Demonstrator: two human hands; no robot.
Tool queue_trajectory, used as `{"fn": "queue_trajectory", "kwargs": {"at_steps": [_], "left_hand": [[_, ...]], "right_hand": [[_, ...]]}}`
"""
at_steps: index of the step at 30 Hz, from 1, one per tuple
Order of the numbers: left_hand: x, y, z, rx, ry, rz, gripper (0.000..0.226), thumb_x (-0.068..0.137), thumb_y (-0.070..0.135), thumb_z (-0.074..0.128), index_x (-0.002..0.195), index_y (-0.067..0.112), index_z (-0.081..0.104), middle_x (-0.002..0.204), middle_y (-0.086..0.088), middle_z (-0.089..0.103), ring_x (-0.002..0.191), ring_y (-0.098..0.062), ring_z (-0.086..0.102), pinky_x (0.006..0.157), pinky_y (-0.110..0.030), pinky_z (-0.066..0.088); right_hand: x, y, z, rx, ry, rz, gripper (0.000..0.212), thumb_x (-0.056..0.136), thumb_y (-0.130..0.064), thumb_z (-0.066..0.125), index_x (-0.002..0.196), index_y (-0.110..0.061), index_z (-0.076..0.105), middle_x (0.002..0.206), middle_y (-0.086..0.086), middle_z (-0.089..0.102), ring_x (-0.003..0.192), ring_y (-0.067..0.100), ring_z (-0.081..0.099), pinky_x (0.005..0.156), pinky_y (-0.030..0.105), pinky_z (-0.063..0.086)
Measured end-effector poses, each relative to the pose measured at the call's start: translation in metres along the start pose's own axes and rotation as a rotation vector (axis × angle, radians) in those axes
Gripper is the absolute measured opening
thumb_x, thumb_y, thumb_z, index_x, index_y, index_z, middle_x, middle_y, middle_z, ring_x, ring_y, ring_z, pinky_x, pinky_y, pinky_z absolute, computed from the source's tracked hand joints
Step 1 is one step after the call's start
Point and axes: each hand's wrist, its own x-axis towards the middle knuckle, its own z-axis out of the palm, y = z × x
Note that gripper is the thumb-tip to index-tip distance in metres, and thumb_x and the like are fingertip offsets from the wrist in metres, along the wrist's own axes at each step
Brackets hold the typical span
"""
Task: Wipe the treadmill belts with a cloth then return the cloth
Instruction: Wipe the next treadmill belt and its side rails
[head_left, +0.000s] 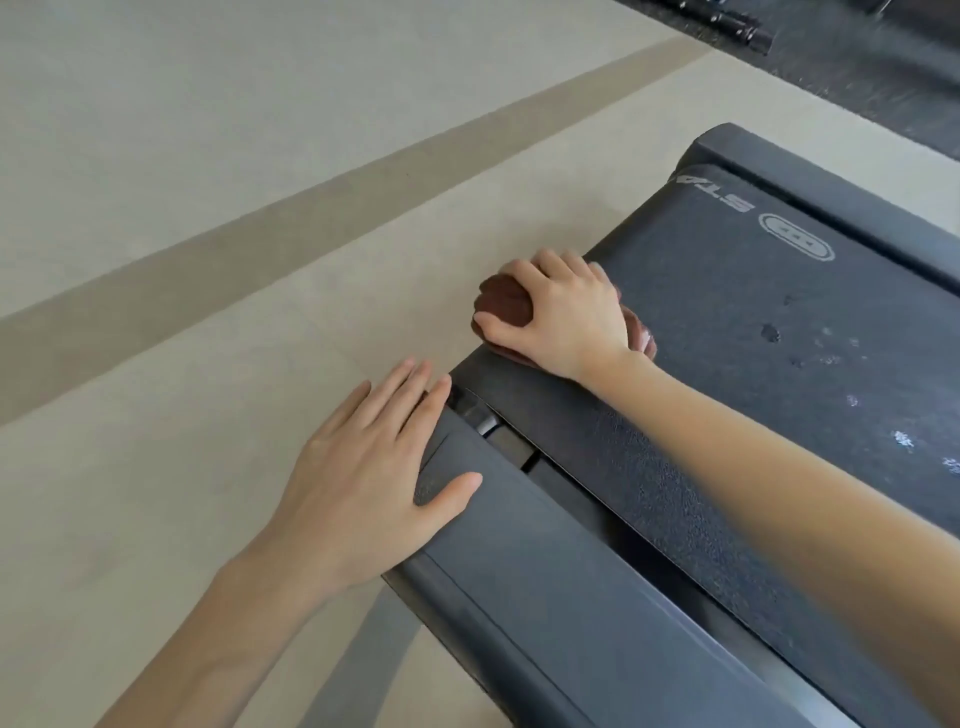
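A dark treadmill belt (753, 322) runs diagonally across the right half, with pale smudges and a printed logo near its far end. My right hand (558, 312) grips a bunched brown cloth (501, 304) at the belt's left edge, fingers curled over it; part of the cloth shows past the wrist. My left hand (363, 467) rests flat with straight fingers on the grey side rail (519, 571), half over the floor. Most of the cloth is hidden under my right hand.
Beige floor (208, 156) with a darker tan stripe (260, 249) fills the left side. Dark speckled flooring and black equipment (737, 26) lie at the top right. A gap with metal parts (485, 421) sits between side rail and belt.
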Motion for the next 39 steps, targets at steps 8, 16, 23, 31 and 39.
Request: {"fn": "queue_trajectory", "kwargs": {"at_steps": [8,16,23,31,39], "left_hand": [[0.006,-0.004,-0.005,-0.033,-0.063,0.031,0.072,0.084,0.068,0.005,0.147,0.034,0.004,0.153,0.022,-0.001,0.139,0.005,-0.016,0.117,-0.031,-0.002],[0.053,0.025,0.0,0.063,-0.119,0.216,0.066,0.09,0.063,0.003,0.147,0.031,-0.01,0.153,0.019,-0.019,0.14,0.0,-0.019,0.114,-0.032,-0.005],[0.11,0.045,0.003,0.07,-0.134,0.351,0.065,0.091,0.059,0.007,0.146,0.029,-0.008,0.154,0.016,-0.015,0.14,0.0,-0.019,0.114,-0.024,-0.01],[0.146,0.03,0.007,0.032,-0.144,0.531,0.062,0.095,0.055,0.021,0.149,0.026,0.013,0.157,0.012,0.004,0.143,-0.004,-0.002,0.115,-0.028,0.003],[0.176,0.0,0.018,-0.066,-0.135,0.734,0.059,0.095,0.058,0.018,0.149,0.034,0.014,0.157,0.016,0.004,0.144,-0.005,-0.005,0.115,-0.033,0.0]], "right_hand": [[0.006,0.032,0.003,0.009,-0.015,0.074,0.059,0.083,-0.067,0.042,0.117,-0.022,0.059,0.104,0.006,0.058,0.097,0.029,0.05,0.084,0.039,0.035],[-0.18,0.047,-0.065,0.108,0.073,0.085,0.054,0.069,-0.06,0.061,0.102,-0.017,0.071,0.09,0.007,0.06,0.077,0.032,0.054,0.07,0.04,0.04],[-0.141,0.077,-0.055,0.129,0.046,0.085,0.05,0.075,-0.062,0.055,0.1,-0.022,0.069,0.086,0.002,0.06,0.075,0.028,0.054,0.066,0.04,0.044],[-0.026,0.143,-0.011,-0.08,0.022,0.333,0.061,0.083,-0.069,0.037,0.118,-0.024,0.057,0.107,0.003,0.056,0.098,0.028,0.049,0.084,0.041,0.039],[-0.006,0.14,-0.005,-0.153,0.084,0.5,0.065,0.081,-0.068,0.035,0.115,-0.02,0.061,0.1,0.01,0.06,0.092,0.033,0.053,0.084,0.042,0.039]]}}
